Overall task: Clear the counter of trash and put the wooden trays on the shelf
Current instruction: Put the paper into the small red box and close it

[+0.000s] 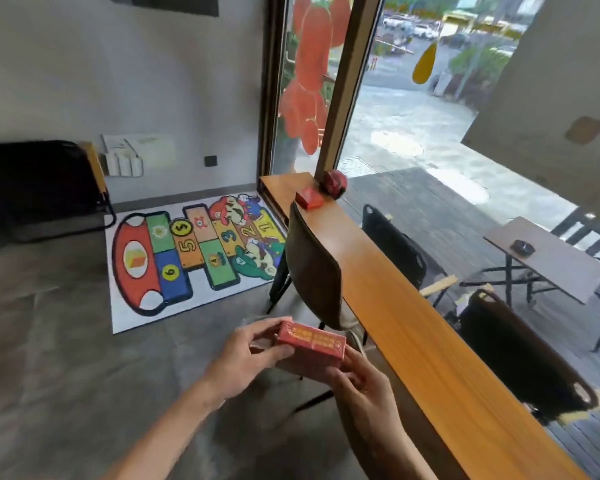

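A red box with gold print sits at about six o'clock in the view, held in the air over the grey floor, just left of the wooden counter. The left hand grips its left end, thumb on top and fingers curled beneath; the right hand cups it from below at five o'clock, fingers curled round the underside. One dark chair stands between the hands and the far end of the counter, pushed close to its edge. At twelve o'clock on the counter lie two red things: a second small red box and, just beside it against the window frame, a crumpled red object. A colourful hopscotch mat lies on the floor at ten o'clock.
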